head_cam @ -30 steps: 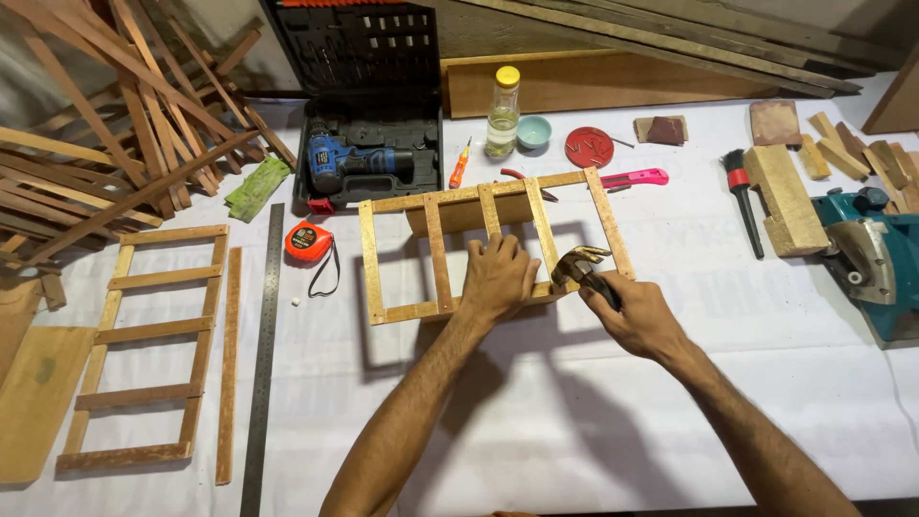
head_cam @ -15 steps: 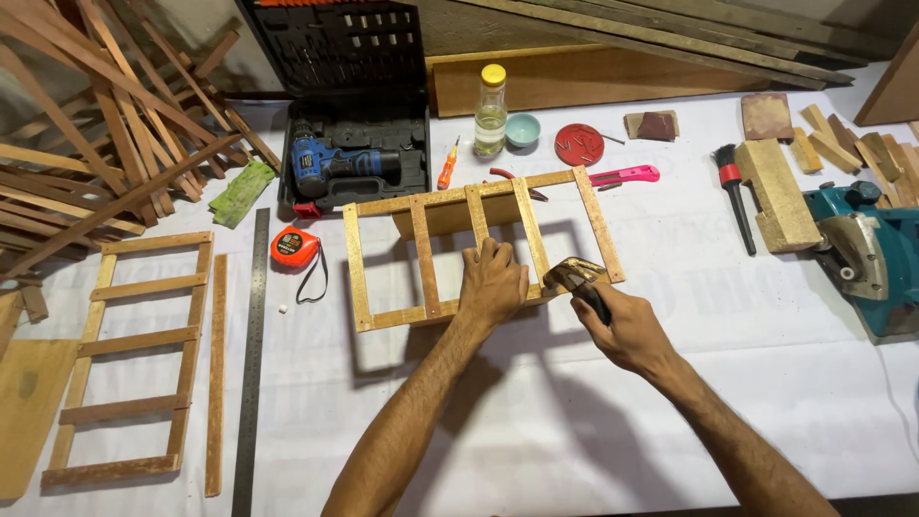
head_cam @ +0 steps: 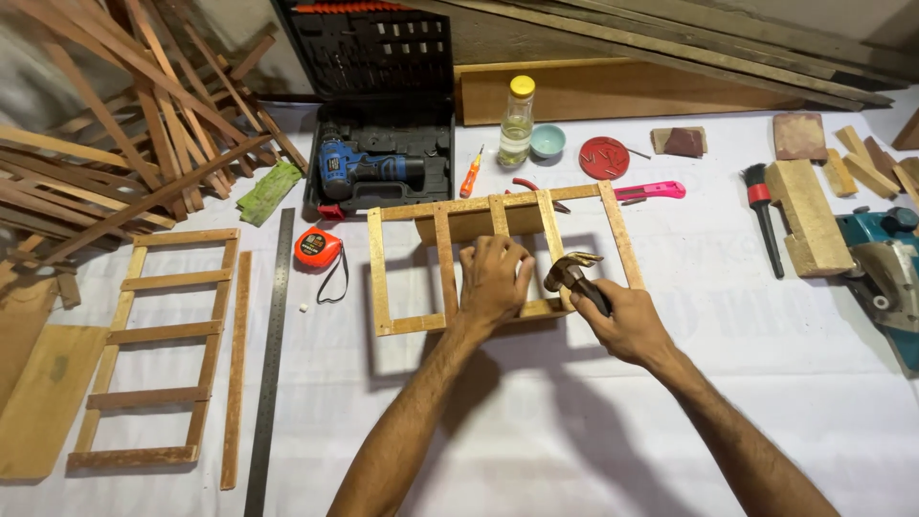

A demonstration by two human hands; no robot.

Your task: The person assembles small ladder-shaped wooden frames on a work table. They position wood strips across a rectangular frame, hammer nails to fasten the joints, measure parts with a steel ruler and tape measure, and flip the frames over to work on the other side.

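Hammer [head_cam: 572, 275] barely shifted, right hand [head_cam: 627, 321] stayed wrapped tight round its handle, left hand [head_cam: 493, 280] pressed flat, fingers spread, on wooden frame [head_cam: 412, 324]

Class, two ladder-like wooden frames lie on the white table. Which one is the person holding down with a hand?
The wooden frame in the middle, pressed under the left hand beside the hammer. The other frame lies untouched at the left.

A white cloth [head_cam: 536, 450] covers the desk, creased and evenly lit, with soft shadows falling toward the near edge. Along the far side, long wooden planks [head_cam: 689, 57] lie against a dim grey wall [head_cam: 230, 19].
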